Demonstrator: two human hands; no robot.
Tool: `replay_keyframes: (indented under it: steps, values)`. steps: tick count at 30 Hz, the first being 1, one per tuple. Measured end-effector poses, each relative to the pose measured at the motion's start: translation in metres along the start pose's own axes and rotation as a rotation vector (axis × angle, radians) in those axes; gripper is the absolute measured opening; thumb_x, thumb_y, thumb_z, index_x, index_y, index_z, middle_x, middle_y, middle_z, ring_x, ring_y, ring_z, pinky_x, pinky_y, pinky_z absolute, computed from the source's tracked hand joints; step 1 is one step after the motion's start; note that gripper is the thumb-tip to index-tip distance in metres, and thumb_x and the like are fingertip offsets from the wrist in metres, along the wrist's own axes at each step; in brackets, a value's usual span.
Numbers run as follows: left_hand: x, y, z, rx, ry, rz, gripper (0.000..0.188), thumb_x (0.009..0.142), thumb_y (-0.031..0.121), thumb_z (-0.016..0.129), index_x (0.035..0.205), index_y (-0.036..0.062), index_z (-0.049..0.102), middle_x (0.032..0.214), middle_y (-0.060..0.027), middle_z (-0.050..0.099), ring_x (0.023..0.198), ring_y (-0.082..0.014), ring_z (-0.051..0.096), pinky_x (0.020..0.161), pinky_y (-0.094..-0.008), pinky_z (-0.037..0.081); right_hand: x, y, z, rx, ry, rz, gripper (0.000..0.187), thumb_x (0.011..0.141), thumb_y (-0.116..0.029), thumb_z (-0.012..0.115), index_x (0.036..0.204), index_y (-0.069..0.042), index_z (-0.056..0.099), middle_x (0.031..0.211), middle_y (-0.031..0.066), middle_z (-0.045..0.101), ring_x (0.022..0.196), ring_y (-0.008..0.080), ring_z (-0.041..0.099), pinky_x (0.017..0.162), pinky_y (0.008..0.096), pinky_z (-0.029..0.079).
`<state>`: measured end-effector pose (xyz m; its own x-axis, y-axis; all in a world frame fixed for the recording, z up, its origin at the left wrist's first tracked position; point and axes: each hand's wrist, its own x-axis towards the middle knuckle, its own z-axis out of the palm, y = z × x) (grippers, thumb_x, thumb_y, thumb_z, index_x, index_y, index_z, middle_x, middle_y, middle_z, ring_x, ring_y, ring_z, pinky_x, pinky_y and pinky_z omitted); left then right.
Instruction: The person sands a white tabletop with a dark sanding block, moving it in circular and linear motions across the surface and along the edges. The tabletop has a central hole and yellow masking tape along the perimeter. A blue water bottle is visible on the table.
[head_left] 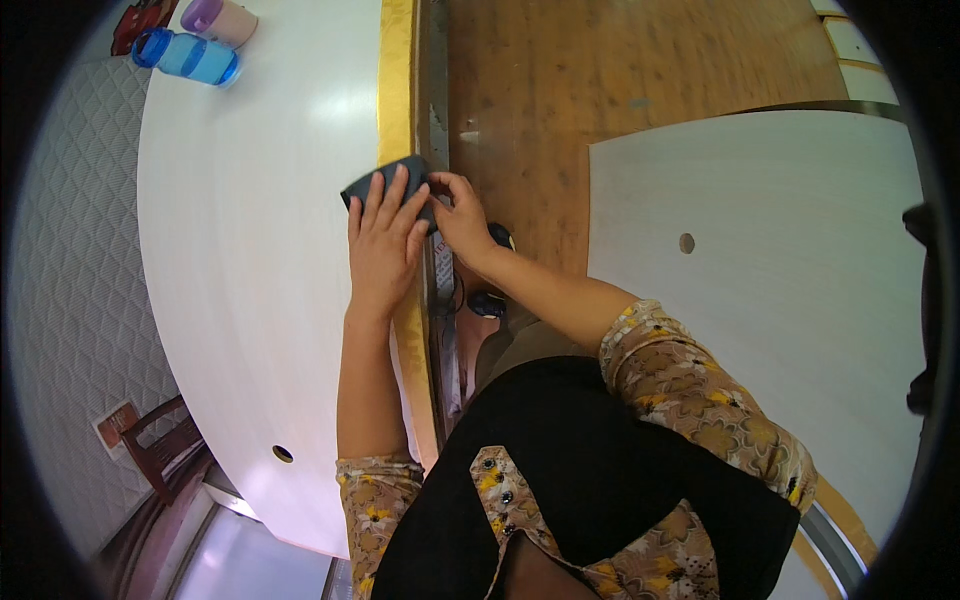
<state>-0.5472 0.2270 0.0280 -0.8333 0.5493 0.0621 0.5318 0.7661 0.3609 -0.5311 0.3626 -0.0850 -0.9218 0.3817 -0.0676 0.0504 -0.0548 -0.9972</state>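
A small dark grey-green flat piece [415,170], which looks like cloth, lies at the yellow-edged rim of the long white table [260,250]. My left hand [382,250] rests flat on top of it with the fingers spread, covering much of its surface. At the piece's right edge, just past the table rim, my right hand [462,222] has its fingers bent and closed on that edge. The thumb side of this hand partly hides the grip.
A blue water bottle [190,57] and a pink bottle with a purple lid [220,20] are at the table's far left. The table has a round hole [283,454] nearer me. Another white tabletop [760,250] stands right, beyond wooden flooring [620,80]. A wooden chair [165,450] is at left.
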Motion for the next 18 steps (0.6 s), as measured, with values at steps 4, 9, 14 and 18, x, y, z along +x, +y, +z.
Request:
replay_keyframes:
  steps: [4,9,14,18]
  values:
    - [0.016,0.0,0.001,0.012,0.023,-0.036,0.034,0.104,0.021,0.057,0.135,0.0221,0.07,0.168,-0.0026,0.042,0.158,-0.0281,0.032,0.129,-0.0518,0.019,0.004,0.002,0.001,-0.059,-0.034,0.046,0.026,0.095,0.002,0.069,0.12,-0.002,0.062,0.118,0.0137,0.061,0.108,0.0269,0.066,0.094,0.0357,0.054]
    - [-0.031,0.011,-0.002,0.002,-0.07,-0.079,0.044,0.094,0.008,0.057,0.134,0.0217,0.07,0.167,-0.0032,0.043,0.158,-0.0295,0.032,0.129,-0.0523,0.018,-0.061,0.002,-0.006,-0.007,-0.158,0.149,0.02,0.095,0.002,0.068,0.114,-0.002,0.062,0.113,0.0131,0.061,0.105,0.0267,0.066,0.092,0.0352,0.054]
    - [-0.114,0.031,-0.007,-0.003,-0.189,-0.129,0.056,0.089,0.005,0.057,0.142,0.0233,0.066,0.168,-0.0077,0.04,0.159,-0.0336,0.029,0.13,-0.0545,0.015,-0.135,0.008,-0.013,0.011,-0.311,0.15,0.022,0.089,-0.003,0.075,0.107,-0.001,0.061,0.107,0.0154,0.058,0.102,0.0303,0.064,0.087,0.0383,0.053]
    - [-0.174,0.052,-0.009,0.093,-0.119,-0.048,0.069,0.084,0.006,0.063,0.15,0.0269,0.061,0.168,-0.007,0.041,0.158,-0.0344,0.03,0.129,-0.0554,0.016,-0.181,0.001,-0.027,0.009,-0.5,0.288,0.02,0.089,-0.006,0.075,0.101,-0.001,0.06,0.105,0.016,0.056,0.1,0.0328,0.063,0.086,0.0399,0.051]
